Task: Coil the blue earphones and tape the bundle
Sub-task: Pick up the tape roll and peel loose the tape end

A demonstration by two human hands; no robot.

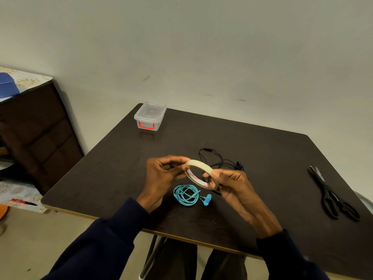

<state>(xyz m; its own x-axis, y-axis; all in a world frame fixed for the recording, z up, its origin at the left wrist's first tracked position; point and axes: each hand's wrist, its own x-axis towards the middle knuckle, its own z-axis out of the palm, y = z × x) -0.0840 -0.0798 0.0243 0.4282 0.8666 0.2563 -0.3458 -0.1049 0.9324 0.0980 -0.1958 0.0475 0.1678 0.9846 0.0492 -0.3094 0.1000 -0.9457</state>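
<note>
The blue earphones [188, 194] lie coiled in a loose ring on the dark table [262, 158], with their earbud end sticking out to the right. Just above them I hold a thin roll of pale tape [199, 167] in the air with both hands. My left hand [163, 176] pinches the roll's left rim with curled fingers. My right hand [232, 184] grips the right rim, thumb on the outer face. The roll is tilted, its inner red-printed core facing me.
Black earphones [218, 160] lie tangled behind my right hand. Black scissors [333, 197] rest near the table's right edge. A clear lidded box with red clasps [149, 116] stands at the far left corner. A dark cabinet [36, 134] stands left of the table.
</note>
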